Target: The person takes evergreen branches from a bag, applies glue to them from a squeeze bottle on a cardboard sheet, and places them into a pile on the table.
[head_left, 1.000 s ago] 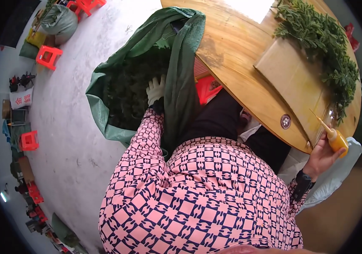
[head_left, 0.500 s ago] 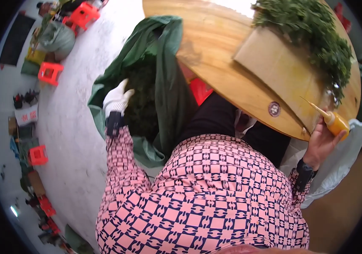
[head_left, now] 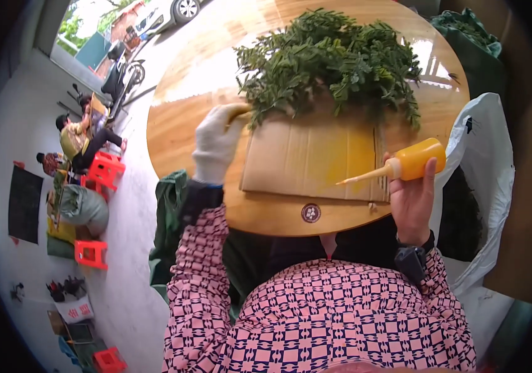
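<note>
**Green sprigs and a yellow bottle at the round table**

A person sits at a round wooden table (head_left: 185, 118). A flat piece of cardboard (head_left: 306, 158) lies on the near part of the table. On the far part lies a big pile of green leafy sprigs (head_left: 334, 62). Some sprigs hang over the far edge of the cardboard.

The left hand (head_left: 216, 140) wears a white glove. It rests at the left side of the pile, with its fingers curled around a few stems, right at the left corner of the cardboard.

The right hand (head_left: 412, 196) is bare and closed around a yellow squeeze bottle (head_left: 412, 161). The bottle lies almost on its side. Its thin tip points left, over the right part of the cardboard. There is a yellow stain on the cardboard near the tip.

The work looks like it is near its start. Almost all the sprigs are in one big heap, and no sorted bunch shows on the table. Only the few stems in the gloved hand seem to be in use, so most of the pile is left to do.

A white bag (head_left: 490, 149) hangs to the right of the table. A green bag (head_left: 169, 205) sits on the left, near the person's arm. Far off on the left are red stools (head_left: 104, 171) and other people sitting.
</note>
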{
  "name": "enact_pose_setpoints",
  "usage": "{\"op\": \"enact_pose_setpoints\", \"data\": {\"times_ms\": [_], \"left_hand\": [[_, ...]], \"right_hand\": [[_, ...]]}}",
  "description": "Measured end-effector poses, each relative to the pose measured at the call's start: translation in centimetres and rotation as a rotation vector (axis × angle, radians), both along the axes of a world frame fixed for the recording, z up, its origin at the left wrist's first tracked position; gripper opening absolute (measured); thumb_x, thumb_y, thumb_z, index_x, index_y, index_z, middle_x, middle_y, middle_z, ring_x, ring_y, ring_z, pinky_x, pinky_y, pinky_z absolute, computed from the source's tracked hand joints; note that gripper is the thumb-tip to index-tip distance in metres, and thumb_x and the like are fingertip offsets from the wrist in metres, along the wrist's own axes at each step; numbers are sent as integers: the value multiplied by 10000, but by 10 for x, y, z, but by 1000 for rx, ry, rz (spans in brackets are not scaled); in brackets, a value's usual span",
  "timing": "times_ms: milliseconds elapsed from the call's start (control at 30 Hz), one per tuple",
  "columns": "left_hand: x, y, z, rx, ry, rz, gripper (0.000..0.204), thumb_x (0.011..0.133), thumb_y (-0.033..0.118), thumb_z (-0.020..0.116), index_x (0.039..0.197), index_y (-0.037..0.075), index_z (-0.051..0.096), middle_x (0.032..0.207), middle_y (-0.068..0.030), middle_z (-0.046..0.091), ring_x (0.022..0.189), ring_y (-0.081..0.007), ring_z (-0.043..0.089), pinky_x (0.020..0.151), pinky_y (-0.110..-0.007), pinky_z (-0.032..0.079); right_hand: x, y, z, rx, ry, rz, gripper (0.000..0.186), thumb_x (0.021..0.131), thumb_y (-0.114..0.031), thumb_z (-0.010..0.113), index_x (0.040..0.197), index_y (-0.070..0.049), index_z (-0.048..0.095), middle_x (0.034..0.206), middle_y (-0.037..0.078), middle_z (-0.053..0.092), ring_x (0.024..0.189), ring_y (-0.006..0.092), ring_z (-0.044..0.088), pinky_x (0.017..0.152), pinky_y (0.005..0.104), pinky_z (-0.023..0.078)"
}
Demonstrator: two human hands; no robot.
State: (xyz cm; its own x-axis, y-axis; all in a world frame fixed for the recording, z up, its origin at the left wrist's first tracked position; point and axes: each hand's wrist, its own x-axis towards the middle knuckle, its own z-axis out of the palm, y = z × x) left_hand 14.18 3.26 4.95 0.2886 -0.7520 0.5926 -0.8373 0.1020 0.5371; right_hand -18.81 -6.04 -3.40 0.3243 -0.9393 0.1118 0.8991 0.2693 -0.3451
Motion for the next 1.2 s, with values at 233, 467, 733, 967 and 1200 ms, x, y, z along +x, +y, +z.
{"op": "enact_pose_setpoints", "data": {"times_ms": [233,467,733,967,1200], "left_hand": [[-45,-99,-5,21,-461,312,241,854,265,648,1011,83,666,870,-129,642,803,-280,618,736,-374,499],[-36,-89,-2,386,-468,316,284,886,287,606,1089,93,646,908,-133,652,856,-268,623,773,-380,497],[2,-37,-4,-5,244,83,249,813,9,639,1053,69,665,937,-85,688,841,-172,654,734,-274,517],[10,-30,13,8,-19,377,212,840,-31,615,1035,37,662,950,-53,693,838,-125,657,711,-237,531],[-13,-24,32,-246,429,241,216,857,-54,577,1043,33,644,936,-67,678,818,-140,662,699,-258,555]], "right_hand": [[1,4,-2,51,17,61,414,944,-396,535,1201,-76,485,1110,66,571,1055,228,545,1051,474,375],[1,2,-3,55,8,64,413,941,-406,537,1192,-82,482,1086,61,568,1046,215,547,1048,464,379],[0,-4,-4,20,4,68,409,943,-404,535,1193,-87,472,1071,52,561,1038,204,549,1053,458,372],[2,4,0,39,18,48,409,944,-407,531,1188,-84,472,1067,58,559,1027,203,551,1065,447,359],[2,2,-1,110,-8,21,437,935,-432,537,1178,-73,481,1057,79,574,1019,220,559,1066,436,359]]}}
